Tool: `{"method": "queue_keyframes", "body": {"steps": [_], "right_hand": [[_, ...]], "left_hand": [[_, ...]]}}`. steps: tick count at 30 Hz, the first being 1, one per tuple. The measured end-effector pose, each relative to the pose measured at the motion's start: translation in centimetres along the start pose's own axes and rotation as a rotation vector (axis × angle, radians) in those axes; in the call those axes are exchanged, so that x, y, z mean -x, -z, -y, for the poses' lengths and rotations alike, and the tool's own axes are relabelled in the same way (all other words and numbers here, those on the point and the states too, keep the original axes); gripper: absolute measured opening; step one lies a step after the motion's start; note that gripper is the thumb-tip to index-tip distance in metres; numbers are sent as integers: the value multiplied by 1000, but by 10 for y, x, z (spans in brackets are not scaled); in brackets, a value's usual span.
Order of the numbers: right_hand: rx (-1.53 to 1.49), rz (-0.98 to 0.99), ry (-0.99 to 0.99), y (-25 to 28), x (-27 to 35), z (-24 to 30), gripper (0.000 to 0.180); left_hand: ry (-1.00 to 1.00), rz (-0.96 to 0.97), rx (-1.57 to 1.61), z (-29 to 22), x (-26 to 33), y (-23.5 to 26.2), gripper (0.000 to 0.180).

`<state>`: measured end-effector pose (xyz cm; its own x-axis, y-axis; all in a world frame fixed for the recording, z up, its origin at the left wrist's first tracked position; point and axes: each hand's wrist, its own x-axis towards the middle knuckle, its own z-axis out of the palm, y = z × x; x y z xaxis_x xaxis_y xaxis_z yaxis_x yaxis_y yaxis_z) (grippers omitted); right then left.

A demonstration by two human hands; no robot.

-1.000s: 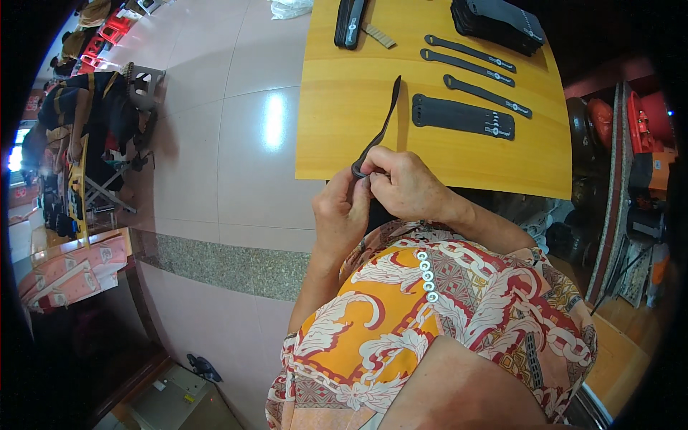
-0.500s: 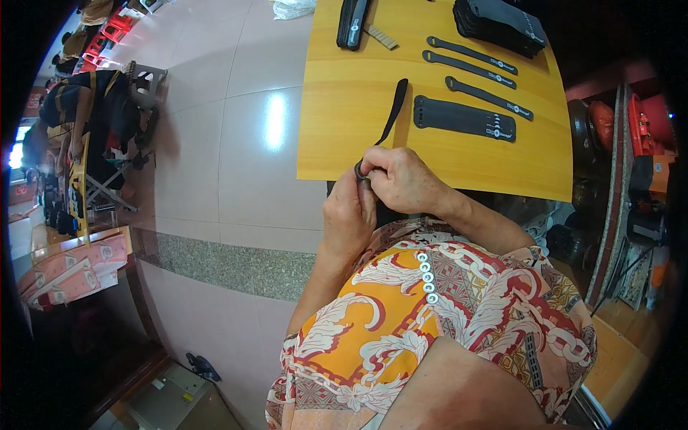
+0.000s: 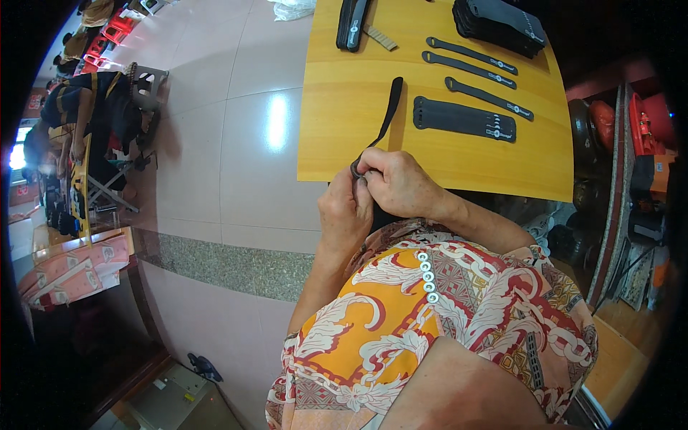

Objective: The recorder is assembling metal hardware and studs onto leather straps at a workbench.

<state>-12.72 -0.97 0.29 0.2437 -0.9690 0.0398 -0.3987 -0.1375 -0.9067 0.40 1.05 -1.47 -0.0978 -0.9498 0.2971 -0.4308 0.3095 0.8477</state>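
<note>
Between my two hands, just over the table's near edge, is a black strap (image 3: pixel 390 115); its free tail sticks up and away over the tabletop. My left hand (image 3: pixel 344 209) pinches its near end between thumb and fingers. Pressed against it, my right hand (image 3: pixel 401 183) is closed on the same end, where the band bends round; the fingers hide the detail there. Beyond my right hand lies a flat black strap sheet (image 3: pixel 459 120) with slots and white printing. Three single black straps, among them the nearest strap (image 3: pixel 487 97), lie beyond that sheet.
The yellow table (image 3: pixel 337 147) also bears a stack of black strap sheets (image 3: pixel 498 27) at the far right, a bundle of straps (image 3: pixel 351 25) and a small tan strip (image 3: pixel 380 37) at the far left. Another person (image 3: pixel 82 107) works at a table to the left.
My hands have shifted very slightly left with the strap, and its tail has tilted a little leftward. Both hands still grip its near end; the things on the table stay put.
</note>
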Motion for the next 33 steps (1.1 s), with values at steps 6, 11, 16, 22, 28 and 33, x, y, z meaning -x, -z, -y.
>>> {"method": "queue_keyframes", "body": {"steps": [6,11,16,22,28,33], "right_hand": [[-144,38,-97,3,-6,-3,16],[-60,25,-25,5,-9,3,15],[-92,120,-22,9,-14,-1,15],[-71,159,-17,11,-19,-4,16],[-25,222,24,13,-18,-4,16],[-104,213,-2,14,-17,-3,15]], "left_hand": [[-48,48,-27,-1,-3,3,14],[-138,2,-124,5,-3,-1,10],[-59,-58,-143,8,1,-8,11],[-9,-96,-68,5,-3,-11,10],[224,-80,106,16,-1,-7,10],[399,27,307,26,-4,3,12]]}}
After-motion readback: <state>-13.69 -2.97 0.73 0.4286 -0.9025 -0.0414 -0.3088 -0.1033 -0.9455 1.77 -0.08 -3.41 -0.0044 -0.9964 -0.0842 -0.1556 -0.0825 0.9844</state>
